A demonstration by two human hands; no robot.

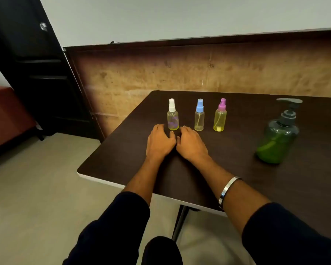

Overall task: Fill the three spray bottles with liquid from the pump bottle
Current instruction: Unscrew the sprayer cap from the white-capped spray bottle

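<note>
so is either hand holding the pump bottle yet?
No: the pump bottle stands alone, and both the left hand and right hand rest flat on the table.

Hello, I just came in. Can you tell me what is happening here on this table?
A person sits at a dark table with both hands resting on it, holding nothing. The left hand and right hand lie side by side just in front of the white-capped spray bottle. Beside it stand the blue-capped spray bottle and the pink-capped spray bottle, all upright with caps on. The green pump bottle stands apart to the right, untouched.
</note>
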